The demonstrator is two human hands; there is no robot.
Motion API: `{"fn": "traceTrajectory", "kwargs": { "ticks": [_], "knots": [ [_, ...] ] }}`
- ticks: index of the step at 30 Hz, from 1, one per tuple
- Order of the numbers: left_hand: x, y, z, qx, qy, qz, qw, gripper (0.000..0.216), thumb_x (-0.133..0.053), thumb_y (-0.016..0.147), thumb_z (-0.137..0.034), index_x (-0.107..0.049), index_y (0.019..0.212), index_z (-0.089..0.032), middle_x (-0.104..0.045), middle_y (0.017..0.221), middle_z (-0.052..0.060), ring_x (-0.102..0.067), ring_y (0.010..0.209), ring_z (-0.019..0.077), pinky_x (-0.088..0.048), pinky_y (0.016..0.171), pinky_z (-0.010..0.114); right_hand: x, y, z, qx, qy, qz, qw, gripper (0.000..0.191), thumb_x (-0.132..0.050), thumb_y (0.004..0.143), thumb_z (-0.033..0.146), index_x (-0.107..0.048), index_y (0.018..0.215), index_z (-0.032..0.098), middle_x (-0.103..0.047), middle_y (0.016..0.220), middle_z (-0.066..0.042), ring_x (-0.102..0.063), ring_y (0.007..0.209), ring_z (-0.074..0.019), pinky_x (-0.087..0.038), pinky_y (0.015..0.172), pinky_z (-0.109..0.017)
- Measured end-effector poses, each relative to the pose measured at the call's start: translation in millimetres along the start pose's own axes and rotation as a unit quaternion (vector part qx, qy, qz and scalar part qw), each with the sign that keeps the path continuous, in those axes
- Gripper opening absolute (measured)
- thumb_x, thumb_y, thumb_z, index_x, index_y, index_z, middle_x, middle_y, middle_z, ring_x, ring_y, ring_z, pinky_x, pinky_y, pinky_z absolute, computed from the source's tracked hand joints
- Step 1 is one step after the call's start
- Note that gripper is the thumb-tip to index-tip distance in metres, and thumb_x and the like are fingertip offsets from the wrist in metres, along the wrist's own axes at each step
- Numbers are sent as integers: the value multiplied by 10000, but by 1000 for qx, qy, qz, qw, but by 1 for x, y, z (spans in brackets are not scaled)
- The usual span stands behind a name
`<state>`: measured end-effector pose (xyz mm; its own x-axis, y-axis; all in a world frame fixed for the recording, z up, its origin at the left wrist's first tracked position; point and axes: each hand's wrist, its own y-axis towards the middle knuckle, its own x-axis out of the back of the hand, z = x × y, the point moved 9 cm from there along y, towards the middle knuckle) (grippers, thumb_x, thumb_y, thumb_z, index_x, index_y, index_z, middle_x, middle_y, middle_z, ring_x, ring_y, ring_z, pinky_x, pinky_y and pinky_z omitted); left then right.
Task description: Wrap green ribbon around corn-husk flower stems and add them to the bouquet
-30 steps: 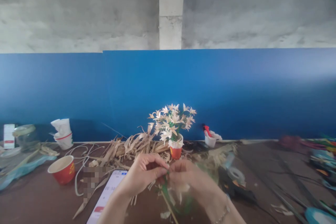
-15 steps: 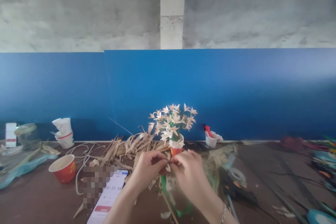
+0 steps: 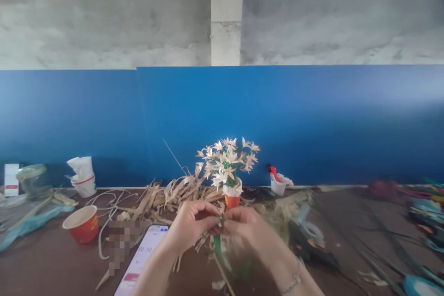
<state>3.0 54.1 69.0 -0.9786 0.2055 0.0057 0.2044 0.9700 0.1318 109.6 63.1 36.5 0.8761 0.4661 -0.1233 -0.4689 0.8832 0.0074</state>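
My left hand (image 3: 194, 224) and my right hand (image 3: 244, 226) meet just in front of the potted flowers, each with thumb and forefinger pinched. Between the fingertips is a small pale flower piece with green tape (image 3: 221, 218) on it; the fingers hide most of it. Below the hands hangs a green strip (image 3: 217, 244). A thin straight wire (image 3: 172, 153) slants up beyond my left hand, its lower end out of sight. Behind the fingers stands a red paper cup (image 3: 232, 201) holding a bunch of cream star-shaped flowers (image 3: 227, 159) on green stems.
Dry husks (image 3: 166, 199) are heaped at the back. On the left lie a phone (image 3: 142, 259), an empty red bowl (image 3: 81, 225) and a white cable (image 3: 111, 212). A white cup (image 3: 278, 186) and a tape roll (image 3: 312, 233) sit right. A blue partition (image 3: 194, 111) closes the back.
Green tape now shows at the fingertips where a pale petal-like piece showed before. The thin wire has swung up and to the right. My right hand has turned slightly.
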Motion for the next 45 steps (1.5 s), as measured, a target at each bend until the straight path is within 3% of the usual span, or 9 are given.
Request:
{"fn": "traceTrajectory", "kwargs": {
  "ticks": [6,13,17,20,24,27,29,35,45],
  "knots": [
    [3,-1,-3,-25,47,-10,999,121,-675,673,-278,-642,675,-162,-642,551,4,-604,510,145,-479,525,260,3,-4,15,26,-129,-39,991,149,-616,688,293,-635,731,151,-638,661,-15,-542,571,-117,-409,571,-240],
    [10,6,7,-20,62,-46,997,118,-651,692,-266,-633,670,-151,-619,508,-5,-577,477,131,-473,508,248,-9,-32,68,250,-475,-198,820,101,-552,733,151,-616,682,211,-635,694,10,-571,766,-174,-162,1013,-498],
    [5,0,-4,-33,45,-13,998,113,-679,673,-255,-661,700,-146,-628,572,5,-608,526,145,-495,548,261,1,-18,45,148,-325,-134,924,94,-560,737,216,-645,713,186,-640,707,-18,-557,693,-161,-395,791,-350],
    [-1,-6,-12,-45,41,26,998,104,-680,679,-246,-678,709,-147,-633,678,22,-626,572,156,-505,576,276,-2,-8,15,15,-137,-20,990,124,-594,703,255,-635,659,147,-601,609,-2,-480,531,-98,-359,539,-229],
    [-2,-8,-12,-52,39,33,997,94,-663,698,-244,-648,686,-152,-602,645,4,-620,553,155,-492,550,266,-11,-9,8,-35,-29,62,997,114,-587,673,203,-599,584,134,-593,568,10,-476,516,-71,-350,539,-203],
    [1,-4,-7,-48,57,6,997,89,-638,715,-238,-634,711,-149,-599,570,-7,-588,506,135,-466,516,242,-6,-11,18,11,-116,3,993,83,-586,682,215,-626,732,161,-644,679,-4,-553,617,-118,-404,600,-235],
    [2,0,-3,-46,75,-7,996,84,-626,713,-227,-629,704,-144,-591,537,-12,-564,483,125,-446,496,230,-2,-15,34,84,-240,-75,964,143,-600,665,198,-625,806,191,-661,763,-13,-582,707,-163,-429,695,-299],
    [0,5,8,-42,133,-46,989,87,-564,710,-183,-626,663,-145,-573,518,-15,-522,462,115,-393,459,217,-9,-38,64,249,-535,-268,762,104,-608,664,121,-588,614,210,-633,634,16,-574,697,-177,-207,974,-475],
    [1,4,13,-27,187,-88,978,146,-569,711,-242,-607,596,-160,-550,480,-26,-486,452,107,-351,434,207,-11,-38,63,287,-556,-282,727,150,-571,669,80,-557,602,213,-602,599,33,-543,668,-162,-198,963,-416]
  ]
}}
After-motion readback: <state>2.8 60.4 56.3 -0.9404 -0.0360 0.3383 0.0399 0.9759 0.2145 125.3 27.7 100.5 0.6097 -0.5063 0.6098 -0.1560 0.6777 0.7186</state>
